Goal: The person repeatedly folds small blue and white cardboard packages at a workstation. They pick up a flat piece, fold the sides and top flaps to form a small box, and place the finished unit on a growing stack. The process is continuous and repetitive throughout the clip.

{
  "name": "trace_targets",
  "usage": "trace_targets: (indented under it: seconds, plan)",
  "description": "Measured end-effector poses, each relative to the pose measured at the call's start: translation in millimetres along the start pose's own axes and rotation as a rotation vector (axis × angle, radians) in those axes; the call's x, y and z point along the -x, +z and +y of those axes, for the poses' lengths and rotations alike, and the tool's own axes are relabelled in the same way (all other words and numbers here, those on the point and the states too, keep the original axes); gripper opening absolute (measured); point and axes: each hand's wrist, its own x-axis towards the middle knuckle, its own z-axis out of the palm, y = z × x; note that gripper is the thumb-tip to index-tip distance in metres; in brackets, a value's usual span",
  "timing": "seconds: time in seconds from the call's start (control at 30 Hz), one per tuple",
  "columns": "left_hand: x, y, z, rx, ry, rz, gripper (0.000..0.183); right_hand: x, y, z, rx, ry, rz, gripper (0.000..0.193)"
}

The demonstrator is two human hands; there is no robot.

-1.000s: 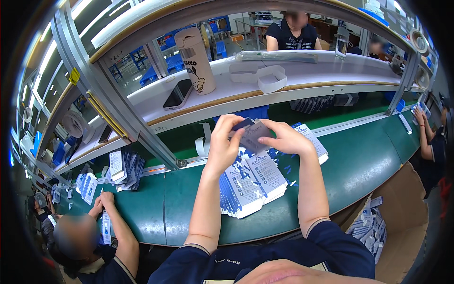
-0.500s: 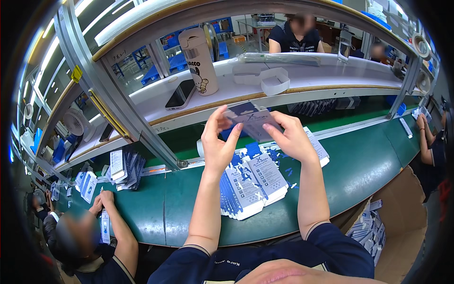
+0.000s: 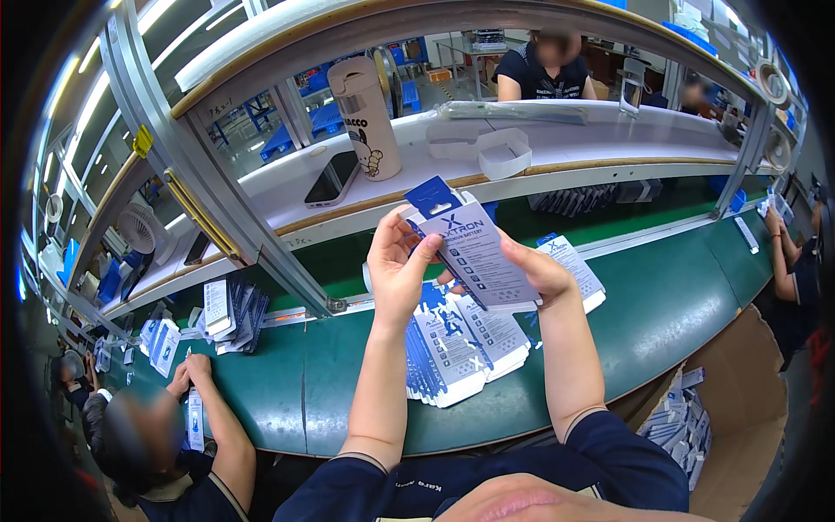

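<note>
A flat blue-and-white packaging carton (image 3: 484,254) with a hang tab is held up between my hands, its printed face toward me. My left hand (image 3: 400,259) grips its left edge near the tab, the thumb on top. At the right edge my right hand (image 3: 544,268) holds it, with the thumb along the side and fingers partly hidden behind. Under the carton, a fanned stack of similar flat cartons (image 3: 448,348) lies on the green table, with small blue and white paper scraps over it. To the right is another small pile of cartons (image 3: 574,270).
A shelf (image 3: 600,150) above the table bears a tumbler (image 3: 370,122), a phone (image 3: 331,179) and an open white box (image 3: 504,155). Stacked cartons (image 3: 239,315) lie at left, beside a co-worker (image 3: 165,435). A cardboard bin (image 3: 739,400) with cartons stands at right.
The carton between my hands has turned from a blurred, tilted pose to show its printed face. My right hand has slid down along its side.
</note>
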Motion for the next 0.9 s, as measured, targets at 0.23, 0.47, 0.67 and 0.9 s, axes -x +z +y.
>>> trace_targets:
  seconds: [0.23, 0.47, 0.67, 0.9]
  plan:
    - [-3.3, 2.0, -3.1, -0.248, 0.124, 0.066, 0.046, -2.5, -7.2, -9.3, 0.166, 0.069, 0.107, 0.08]
    - [-5.4, -19.1, 5.1, 0.131, -0.333, -0.076, 0.037, 7.0, 14.1, -25.6, 1.381, -0.094, 0.286, 0.1]
    - [-3.7, -19.1, 8.7, 0.138, -0.287, -0.079, 0.036, 7.5, 22.6, -30.5, 1.461, -0.13, 0.34, 0.092]
    - [-4.5, -19.2, 14.4, -0.023, -0.377, -0.079, 0.034, 6.8, 29.1, -29.8, 1.672, -0.21, 0.41, 0.083]
